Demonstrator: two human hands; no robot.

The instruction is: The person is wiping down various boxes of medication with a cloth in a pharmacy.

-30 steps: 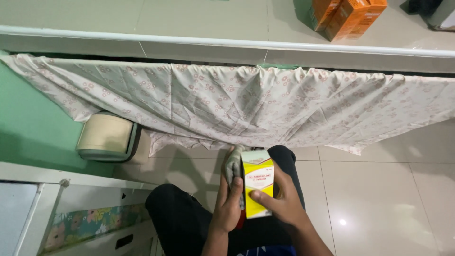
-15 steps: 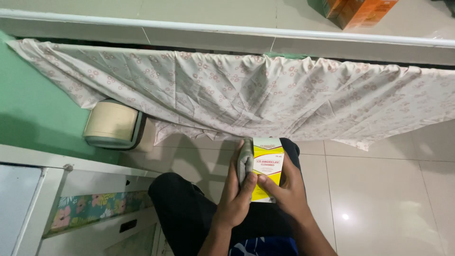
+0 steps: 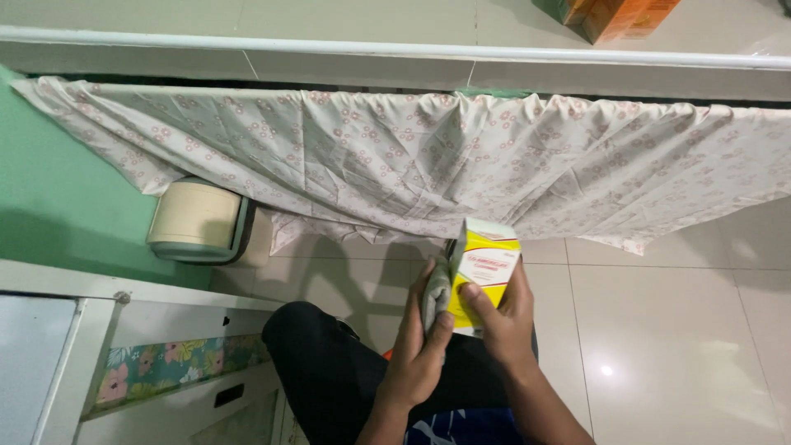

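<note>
arms: bare, no sleeves | trousers [image 3: 329,371]: black | shirt [image 3: 461,430]: blue, patterned

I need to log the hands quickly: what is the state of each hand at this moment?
Left hand: closed on a grey cloth, pressed against the box.
Right hand: closed around a yellow and white box, holding it upright.

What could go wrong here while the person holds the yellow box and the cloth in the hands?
1. The right hand holds the yellow box in the air above the tiled floor; if the hold loosens, it may drop.
2. The left hand presses a grey cloth on the box's side; a hard push might dent it.
</note>
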